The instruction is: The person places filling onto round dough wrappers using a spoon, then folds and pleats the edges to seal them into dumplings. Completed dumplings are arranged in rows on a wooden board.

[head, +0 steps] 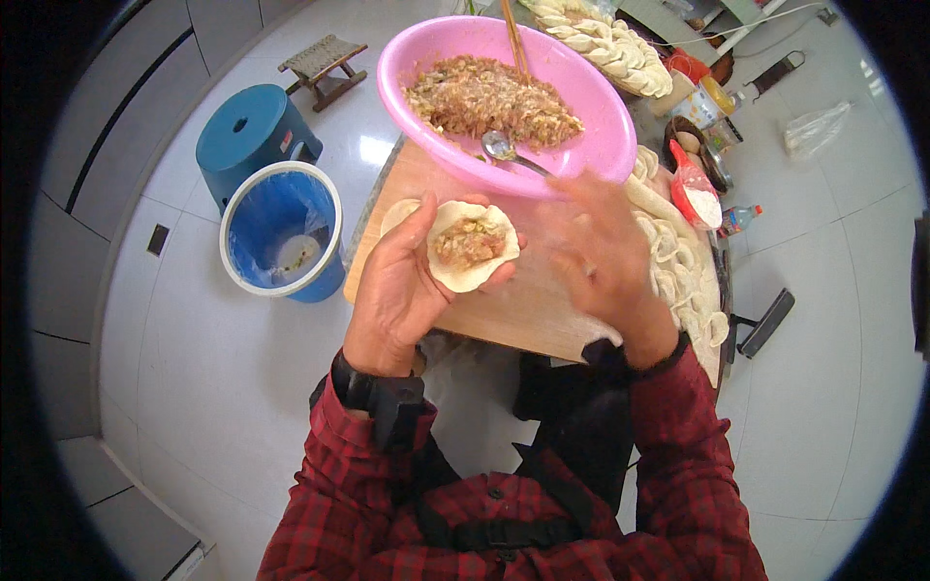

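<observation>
A round dumpling wrapper (439, 267) rests in my left hand (396, 287), its edge slightly ruffled and held by the fingers. On it sits a mound of minced filling (470, 243). My right hand (607, 254) is motion-blurred over the wooden board (494, 319), fingers apart, with nothing visible in it. Its fingertips are close to the handle of a metal spoon (501, 147); whether they touch is unclear. The spoon leans inside a pink plastic basin (603, 145), beside a heap of minced filling (494, 98). Another wrapper (398, 216) lies partly behind my left thumb.
Wooden chopsticks (514, 36) stand in the filling. Shaped dumplings (672, 269) line the board's right side, and more dumplings (617, 51) lie behind the basin. A red scoop of flour (701, 203) is at the right. A blue bin (320, 279) and blue stool (243, 134) stand left.
</observation>
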Demonstrator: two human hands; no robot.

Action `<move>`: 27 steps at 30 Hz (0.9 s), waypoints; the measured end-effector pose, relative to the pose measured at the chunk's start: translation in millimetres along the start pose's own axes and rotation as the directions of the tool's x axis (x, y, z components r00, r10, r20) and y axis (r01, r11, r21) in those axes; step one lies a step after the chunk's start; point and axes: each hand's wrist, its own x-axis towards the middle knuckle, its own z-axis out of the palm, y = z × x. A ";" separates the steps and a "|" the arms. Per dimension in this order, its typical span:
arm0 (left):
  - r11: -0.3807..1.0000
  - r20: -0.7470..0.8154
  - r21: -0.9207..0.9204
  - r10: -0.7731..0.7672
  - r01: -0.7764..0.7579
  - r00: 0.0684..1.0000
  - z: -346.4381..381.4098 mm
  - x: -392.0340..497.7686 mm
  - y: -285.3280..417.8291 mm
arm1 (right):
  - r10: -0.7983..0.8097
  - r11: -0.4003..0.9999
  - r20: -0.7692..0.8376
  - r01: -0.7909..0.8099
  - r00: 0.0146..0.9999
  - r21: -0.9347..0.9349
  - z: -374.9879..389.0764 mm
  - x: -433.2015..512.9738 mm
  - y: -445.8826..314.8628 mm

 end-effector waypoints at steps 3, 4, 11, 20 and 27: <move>1.000 0.044 -0.007 0.006 -0.006 0.999 -1.4 1.3 -2.5 | -0.062 0.994 0.068 0.056 0.996 0.090 1.7 -7.0 -30.9; 1.000 0.040 0.022 0.018 -0.019 0.999 -1.5 1.8 -3.5 | -0.081 0.992 0.082 0.072 0.993 0.107 3.9 -8.4 -35.7; 0.999 0.046 0.042 0.003 -0.005 0.999 3.0 1.4 -8.0 | -0.008 0.996 -0.010 0.009 1.000 0.092 12.5 -11.7 -39.4; 0.930 0.001 0.368 0.001 -0.001 1.000 12.2 -6.1 -9.4 | 0.094 0.966 0.026 -0.098 0.995 0.238 8.5 0.8 -40.5; 0.770 0.118 0.634 -0.001 -0.074 0.993 25.9 -17.3 -12.9 | 0.350 0.866 0.064 -0.349 0.935 0.359 -1.0 9.1 -45.5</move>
